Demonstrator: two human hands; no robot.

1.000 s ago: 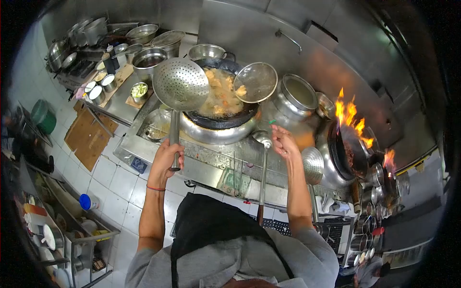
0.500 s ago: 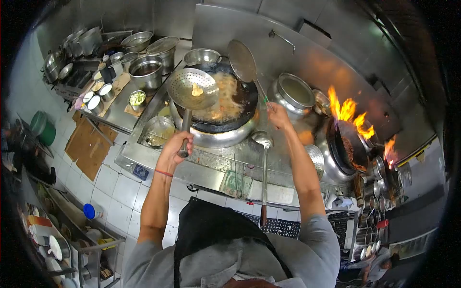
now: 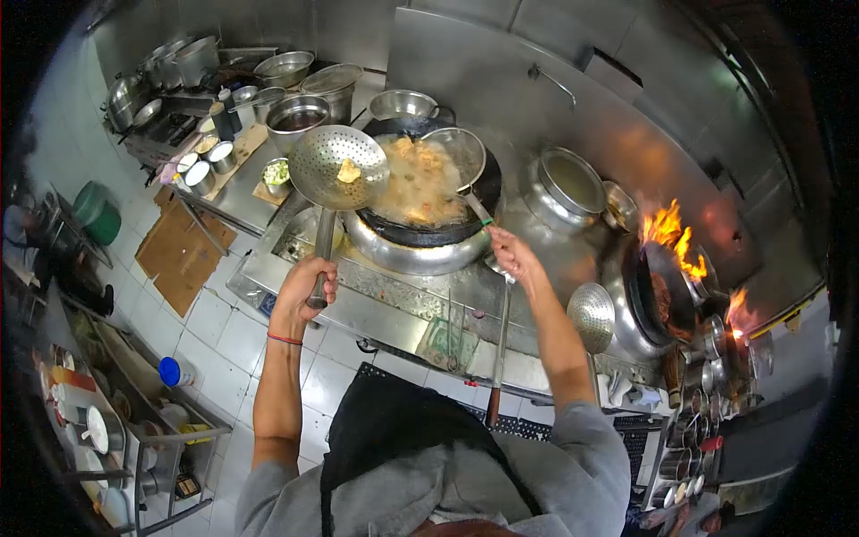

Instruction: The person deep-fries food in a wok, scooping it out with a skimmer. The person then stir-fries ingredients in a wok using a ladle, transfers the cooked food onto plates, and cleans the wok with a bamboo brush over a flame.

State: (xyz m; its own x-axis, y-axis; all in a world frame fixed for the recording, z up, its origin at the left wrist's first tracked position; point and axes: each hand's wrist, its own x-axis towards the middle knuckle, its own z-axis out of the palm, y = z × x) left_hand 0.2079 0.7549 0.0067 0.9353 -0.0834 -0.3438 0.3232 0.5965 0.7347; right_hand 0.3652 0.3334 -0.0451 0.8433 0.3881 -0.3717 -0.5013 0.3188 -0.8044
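My left hand is closed round the metal handle of a perforated skimmer. One golden piece of fried food lies in its bowl, which overlaps the left rim of a black wok in this view. Bubbling oil fills the wok, with browned pieces floating at the far side. My right hand grips the handle of a round mesh strainer, just below a green band. The strainer's head is down at the oil, at the wok's right side.
Flames rise by a second wok on the right. A lidded-looking steel pot stands between the woks. A long-handled ladle and another skimmer lie across the front counter. Sauce containers and chopped greens sit at the left.
The mesh strainer has come down from above the wok's back edge to the oil. My left hand's skimmer has shifted left relative to the wok, still carrying the fried piece.
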